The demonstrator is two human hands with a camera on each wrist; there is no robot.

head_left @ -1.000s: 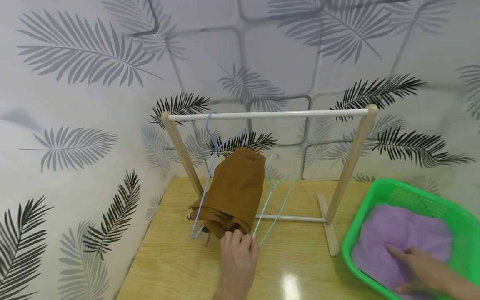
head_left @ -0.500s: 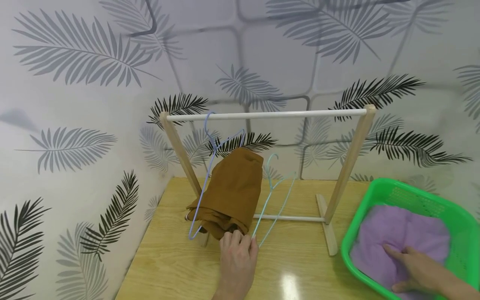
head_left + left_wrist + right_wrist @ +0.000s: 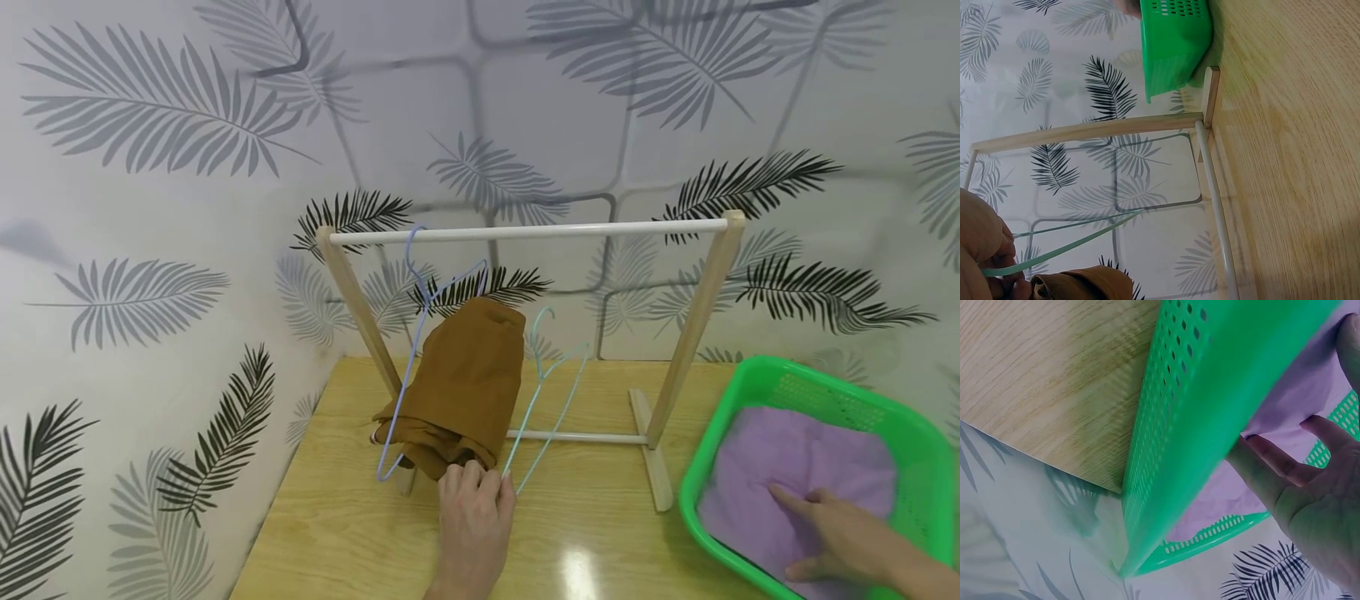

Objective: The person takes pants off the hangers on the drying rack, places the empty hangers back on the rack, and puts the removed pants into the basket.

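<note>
My left hand [image 3: 475, 521] holds the lower end of a mint-green hanger [image 3: 534, 408] with curled fingers, just in front of a brown garment [image 3: 472, 367]. In the left wrist view the brown cloth [image 3: 1088, 284] lies right by the fingertips; whether they touch it I cannot tell. A lilac-blue hanger [image 3: 414, 367] hooks over the rack's white rod [image 3: 570, 230], and the brown garment hangs on it. At the right, my right hand [image 3: 847, 533] rests on a folded purple cloth [image 3: 810, 450] inside a green basket [image 3: 693, 492]. Its fingers are spread and fairly straight, their tips pressing into the cloth.
The rack's wooden right post [image 3: 693, 333] and its foot [image 3: 655, 479] stand between the hangers and the basket. A lower white bar [image 3: 592, 437] crosses the rack near the wooden table [image 3: 360, 542]. Behind is a leaf-patterned wall [image 3: 187, 217].
Everything in the head view slides slightly left as the camera shifts. Both hands stay almost where they were, the left at the mint-green hanger, the right on the purple cloth.
</note>
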